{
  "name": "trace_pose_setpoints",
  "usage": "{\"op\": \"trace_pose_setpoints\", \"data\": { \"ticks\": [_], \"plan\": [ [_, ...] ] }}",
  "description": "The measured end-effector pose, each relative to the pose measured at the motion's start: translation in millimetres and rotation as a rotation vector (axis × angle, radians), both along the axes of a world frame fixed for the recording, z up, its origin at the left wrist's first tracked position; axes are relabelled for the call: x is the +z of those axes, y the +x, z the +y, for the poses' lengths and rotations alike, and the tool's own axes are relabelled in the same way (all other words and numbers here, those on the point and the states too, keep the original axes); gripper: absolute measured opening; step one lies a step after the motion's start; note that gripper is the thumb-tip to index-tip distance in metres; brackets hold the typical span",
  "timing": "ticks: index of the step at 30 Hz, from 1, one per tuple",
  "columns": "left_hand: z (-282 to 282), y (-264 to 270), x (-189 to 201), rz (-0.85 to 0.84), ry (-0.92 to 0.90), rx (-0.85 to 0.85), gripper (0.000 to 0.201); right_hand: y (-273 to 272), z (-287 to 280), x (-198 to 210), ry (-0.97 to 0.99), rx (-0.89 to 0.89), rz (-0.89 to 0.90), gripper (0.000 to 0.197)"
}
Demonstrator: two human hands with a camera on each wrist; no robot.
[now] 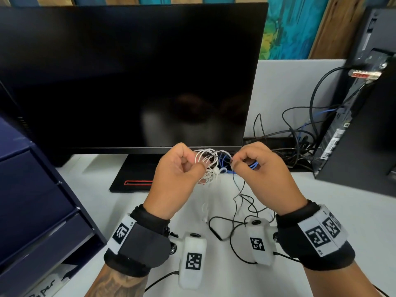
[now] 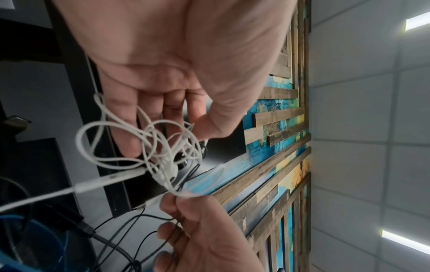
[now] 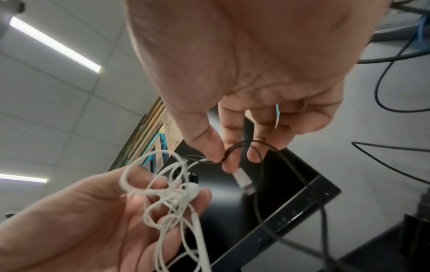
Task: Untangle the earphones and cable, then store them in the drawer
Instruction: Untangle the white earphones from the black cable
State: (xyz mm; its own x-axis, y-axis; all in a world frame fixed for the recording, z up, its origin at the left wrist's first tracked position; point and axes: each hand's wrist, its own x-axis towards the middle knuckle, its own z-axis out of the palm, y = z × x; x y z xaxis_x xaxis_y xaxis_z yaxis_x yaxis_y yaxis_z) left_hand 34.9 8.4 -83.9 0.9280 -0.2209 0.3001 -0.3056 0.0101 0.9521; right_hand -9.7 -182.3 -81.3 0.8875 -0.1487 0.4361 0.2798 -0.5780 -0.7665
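Left hand (image 1: 175, 168) pinches the white earphones (image 1: 206, 166) taut while right hand (image 1: 257, 166) pinches the black cable (image 1: 237, 189), pulling them apart.

The left hand (image 1: 175, 174) and right hand (image 1: 260, 172) are raised side by side above the white desk (image 1: 334, 211), in front of the black flat monitor (image 1: 128, 78). Between them hangs the tangled white earphone wire (image 1: 206, 166), with the thin black cable (image 1: 240, 202) trailing to the desk. The dark blue drawer unit (image 1: 32, 189) stands left, the black computer tower (image 1: 360, 103) right.
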Motion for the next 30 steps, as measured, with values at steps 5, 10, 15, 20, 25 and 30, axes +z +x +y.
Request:
{"op": "trace_pose_setpoints", "data": {
  "ticks": [5,10,15,20,25,30],
  "plan": [
    [-2.3,-1.7,0.7,-0.02,0.002,0.028,0.021,1.6,-1.8,-5.6,-0.111,0.001,0.06,0.017],
    [-1.0,-2.1,0.5,-0.045,0.009,0.027,0.027,-7.0,8.9,8.3,0.056,0.071,-0.072,0.024],
    [-2.0,-3.3,0.6,-0.072,0.009,0.023,0.022,-14.0,18.6,12.4,-0.02,0.148,-0.049,0.016],
    [-1.5,-5.6,1.4,-0.098,0.022,-0.003,0.014,-10.1,17.3,8.8,-0.007,0.161,-0.043,0.006],
    [-0.1,-4.7,1.0,-0.165,0.158,-0.027,0.016,-11.1,15.3,11.2,-0.008,0.151,-0.012,0.013],
    [2.7,-5.7,4.3,-0.15,0.198,-0.061,0.018,-11.0,15.9,10.5,0.014,0.136,-0.021,0.015]
  ]
}}
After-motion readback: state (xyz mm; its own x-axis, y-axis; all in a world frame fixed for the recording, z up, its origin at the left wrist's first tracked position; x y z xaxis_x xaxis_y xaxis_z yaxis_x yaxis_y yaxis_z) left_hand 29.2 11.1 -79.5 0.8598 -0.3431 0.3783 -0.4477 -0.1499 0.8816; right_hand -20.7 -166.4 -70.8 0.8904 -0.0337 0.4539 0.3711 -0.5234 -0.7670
